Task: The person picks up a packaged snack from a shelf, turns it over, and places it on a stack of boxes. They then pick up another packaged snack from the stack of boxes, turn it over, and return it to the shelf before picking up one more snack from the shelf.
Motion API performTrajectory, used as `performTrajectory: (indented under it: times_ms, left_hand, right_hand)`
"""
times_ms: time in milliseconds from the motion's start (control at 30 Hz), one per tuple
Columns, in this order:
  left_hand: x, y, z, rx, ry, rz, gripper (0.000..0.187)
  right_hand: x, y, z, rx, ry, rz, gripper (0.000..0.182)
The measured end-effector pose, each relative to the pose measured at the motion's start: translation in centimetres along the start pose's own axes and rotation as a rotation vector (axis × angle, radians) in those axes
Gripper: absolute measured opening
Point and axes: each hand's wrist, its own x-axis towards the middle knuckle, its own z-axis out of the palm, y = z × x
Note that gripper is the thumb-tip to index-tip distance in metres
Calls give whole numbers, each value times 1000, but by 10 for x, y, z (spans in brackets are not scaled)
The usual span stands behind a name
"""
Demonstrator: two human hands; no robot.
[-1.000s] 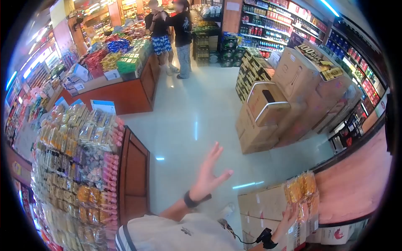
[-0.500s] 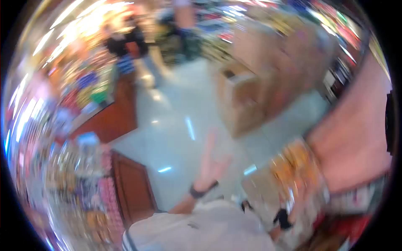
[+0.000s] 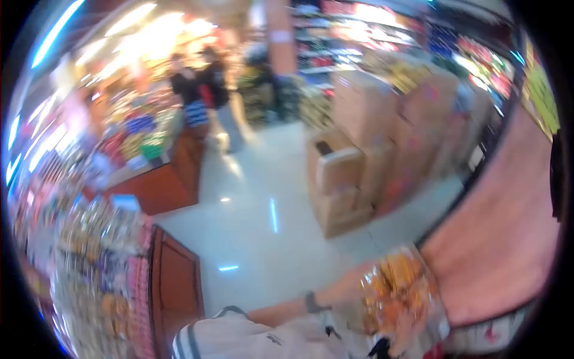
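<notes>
A clear plastic package of orange-brown food pieces (image 3: 397, 287) is at the lower right, in front of my body. My left hand (image 3: 345, 288), beyond a dark wristband, reaches to the package's left side; its fingers are hidden or blurred. Against the package's lower part is my right hand (image 3: 408, 330), blurred and closed on it, with a black band at the wrist.
Stacked cardboard boxes (image 3: 365, 107) stand on the shiny floor (image 3: 257, 209) ahead. On the left are a display of packaged goods (image 3: 95, 257) and a wooden-sided produce counter (image 3: 161, 185). Two people (image 3: 209, 84) stand beyond. A pinkish-brown panel (image 3: 496, 233) rises at right.
My left hand was open over the floor and has moved right to the package. The view has shifted, with the boxes and counters now lower in the frame.
</notes>
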Motion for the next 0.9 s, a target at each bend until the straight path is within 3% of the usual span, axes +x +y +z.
performTrajectory:
  times_ms: [33, 100, 200, 300, 367, 433, 467, 500, 667, 900]
  left_hand:
    - [7, -22, 32, 8, -30, -25, 77]
    - [22, 4, 49, 77, -213, -102, 72]
    - [21, -18, 102, 125, -204, 104, 70]
    - [25, -42, 150, 84, -126, 82, 62]
    - [29, -67, 163, 29, -192, 106, 41]
    - [30, -61, 164, -71, -249, 137, 30]
    - [27, -61, 167, 21, -93, 258, 24]
    - [31, -61, 166, 24, -70, 259, 24]
    - [43, -51, 147, -105, -168, 154, 21]
    - [2, -12, 111, -289, -161, 93, 18]
  right_hand:
    - [9, 1, 5, -11, -34, 13, 45]
    - [20, -3, 14, -35, -105, 31, 45]
    - [26, -4, 21, -49, -180, 33, 45]
    - [33, -3, 27, -63, -230, 49, 45]
    - [35, -5, 29, -57, -261, 67, 45]
    - [35, -4, 29, -73, -267, 90, 45]
    - [34, -4, 28, -78, -272, 103, 45]
    - [35, -2, 28, -75, -280, 103, 45]
    - [39, 0, 29, -101, -324, 118, 45]
    - [54, 9, 12, -136, -357, 77, 46]
